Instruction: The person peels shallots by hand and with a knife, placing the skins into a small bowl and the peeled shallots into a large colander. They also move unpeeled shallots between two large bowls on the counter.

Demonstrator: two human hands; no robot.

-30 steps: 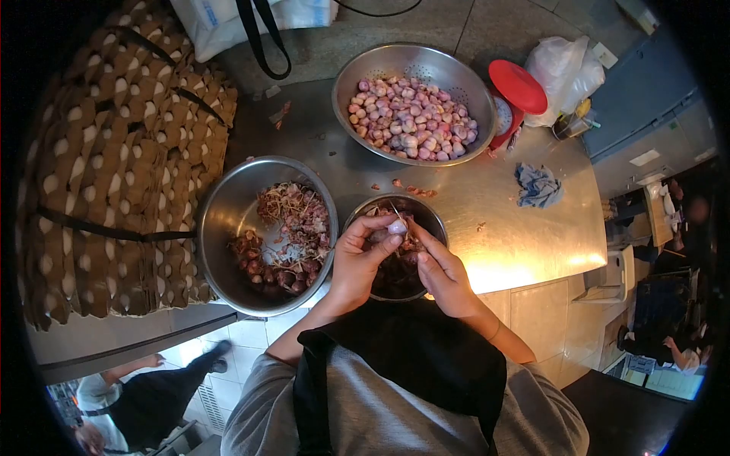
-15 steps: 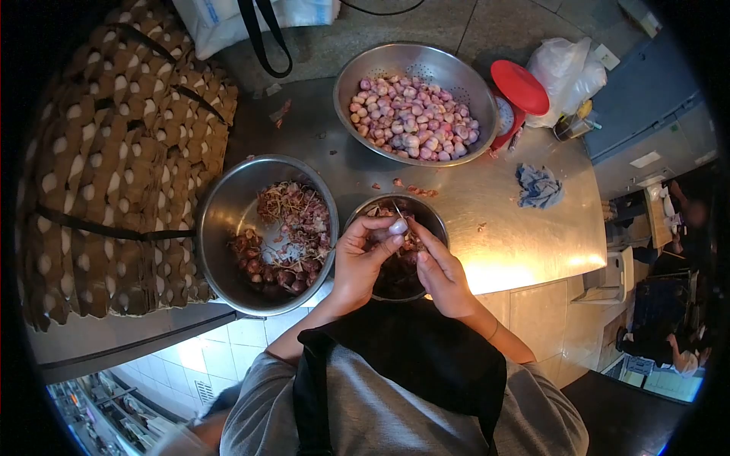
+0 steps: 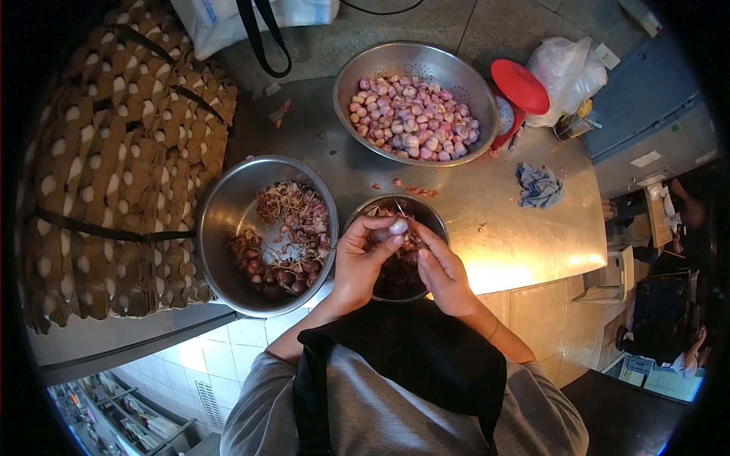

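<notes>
A pale, peeled shallot (image 3: 398,226) is pinched in the fingers of my left hand (image 3: 359,258). My right hand (image 3: 447,275) is closed round a small knife, whose thin blade (image 3: 399,207) points away from me beside the shallot; its handle is hidden in my fingers. Both hands are over a small metal bowl (image 3: 442,224) with dark shallot skins in it. To the left, a larger metal bowl (image 3: 220,292) contains unpeeled shallots (image 3: 293,277), skins and root trimmings (image 3: 293,209). Farther back, peeled shallots (image 3: 414,118) lie in a perforated metal colander (image 3: 475,83).
Stacked egg trays (image 3: 114,167), strapped in black, rise at the left. A red scale (image 3: 520,87) stands right of the colander, near a white plastic bag (image 3: 566,76). A blue cloth (image 3: 539,185) and skin scraps lie on the steel table (image 3: 525,243). People are at far right.
My hands stay almost in place, still holding the shallot and knife. A person partly seen at the lower left has left the view. At far right, a person's arm has shifted.
</notes>
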